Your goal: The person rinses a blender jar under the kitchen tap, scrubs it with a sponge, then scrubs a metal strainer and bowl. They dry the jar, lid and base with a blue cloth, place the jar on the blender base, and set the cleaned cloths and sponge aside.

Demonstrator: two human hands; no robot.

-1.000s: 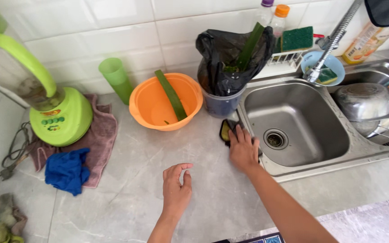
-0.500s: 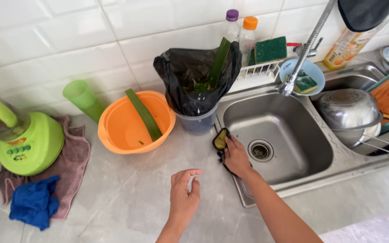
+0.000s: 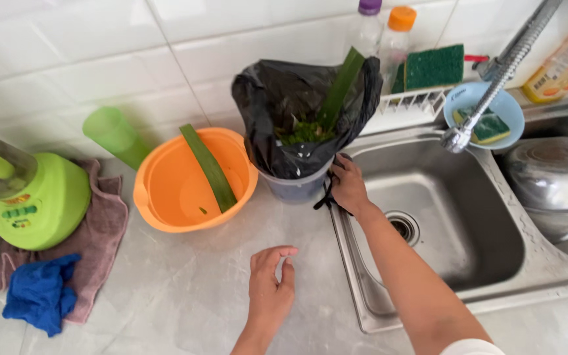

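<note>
A grey marbled tabletop is seen from above, backed by a wall of white tiles, with a steel sink set into it on the right and a tap hanging over the basin. Against the wall stands a small bin lined with a black bag, from which a long green leaf sticks up, tilted toward the upper right. The right hand is pressed against the bin's right side, just at the sink's edge, and is closed on something dark whose black strands hang below the fingers; what it is cannot be told. The left hand is held over bare tabletop nearer the viewer, loosely curled, holding nothing. Left of the bin an orange bowl is seen, with a second green leaf strip laid across it, its long axis running from the far rim down toward the near right. A green cup stands behind the bowl, and a green blender rests on a pink cloth beside a blue rag. Behind the sink a green sponge sits on a white rack.
</note>
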